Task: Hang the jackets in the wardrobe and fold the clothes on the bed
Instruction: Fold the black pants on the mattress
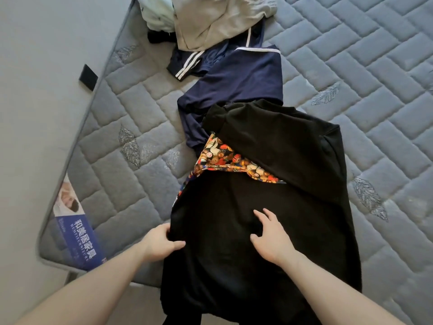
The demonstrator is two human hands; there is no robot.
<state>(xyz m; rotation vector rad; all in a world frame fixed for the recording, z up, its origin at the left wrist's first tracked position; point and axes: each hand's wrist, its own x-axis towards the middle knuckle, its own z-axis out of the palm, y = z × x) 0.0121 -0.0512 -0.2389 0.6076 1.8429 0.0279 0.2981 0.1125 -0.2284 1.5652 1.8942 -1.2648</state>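
A large black garment (269,184) lies spread over the near part of the grey quilted mattress (351,78), its lower end hanging past the bed's edge. My left hand (161,242) pinches its left edge, thumb on top. My right hand (269,238) lies flat on the black cloth with its fingers spread. A bright patterned cloth (225,158) peeks out from between folds of the black one. Farther up lie a navy garment with white stripes (241,78), a beige garment (218,19) and a pale mint one (159,15).
The mattress's left edge and near corner carry a blue printed label (79,240). Grey floor (35,90) runs along the left side. A small black square (88,76) sits at the mattress edge. The right part of the mattress is bare quilting.
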